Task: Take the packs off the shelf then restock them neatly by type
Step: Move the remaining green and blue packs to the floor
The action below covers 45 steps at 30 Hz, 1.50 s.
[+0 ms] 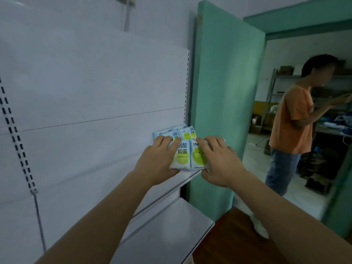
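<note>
Two front packs [183,155] are gripped between left hand [159,161] and right hand [219,159] at the shelf [187,175] edge; restocking or removal undetermined, alignment against rear packs [182,131] judged next.

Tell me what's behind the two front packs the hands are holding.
Behind the front packs, more matching light-blue packs stand on the shelf against the white back panel. Their lower parts are covered, so the count is unclear.
</note>
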Each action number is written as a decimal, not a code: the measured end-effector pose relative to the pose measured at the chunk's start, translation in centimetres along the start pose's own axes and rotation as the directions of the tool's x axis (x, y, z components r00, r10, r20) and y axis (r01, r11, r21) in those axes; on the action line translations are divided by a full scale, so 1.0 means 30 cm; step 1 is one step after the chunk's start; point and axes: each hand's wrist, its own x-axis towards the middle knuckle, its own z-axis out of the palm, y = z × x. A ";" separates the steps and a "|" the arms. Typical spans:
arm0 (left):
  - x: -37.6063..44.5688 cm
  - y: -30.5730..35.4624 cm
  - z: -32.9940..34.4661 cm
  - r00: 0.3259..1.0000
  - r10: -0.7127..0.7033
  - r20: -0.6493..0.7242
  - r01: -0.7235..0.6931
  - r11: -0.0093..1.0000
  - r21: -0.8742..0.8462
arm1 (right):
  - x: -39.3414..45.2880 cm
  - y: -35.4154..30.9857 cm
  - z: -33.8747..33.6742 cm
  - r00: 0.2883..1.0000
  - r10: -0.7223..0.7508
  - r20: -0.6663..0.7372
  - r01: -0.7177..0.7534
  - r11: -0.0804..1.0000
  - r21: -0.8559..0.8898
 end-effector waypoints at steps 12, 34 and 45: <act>0.302 -0.033 0.303 0.978 -0.171 0.121 0.160 0.982 0.096 | 0.362 0.265 0.317 0.990 -0.140 0.032 0.138 0.989 0.052; 0.559 0.047 0.640 0.718 -0.679 0.152 0.558 0.692 0.457 | 0.826 0.587 0.838 0.851 -0.516 -0.099 0.521 0.803 0.291; 0.548 0.025 0.624 0.725 -0.681 0.102 0.592 0.692 0.414 | 0.857 0.595 0.854 0.820 -0.568 -0.067 0.552 0.754 0.356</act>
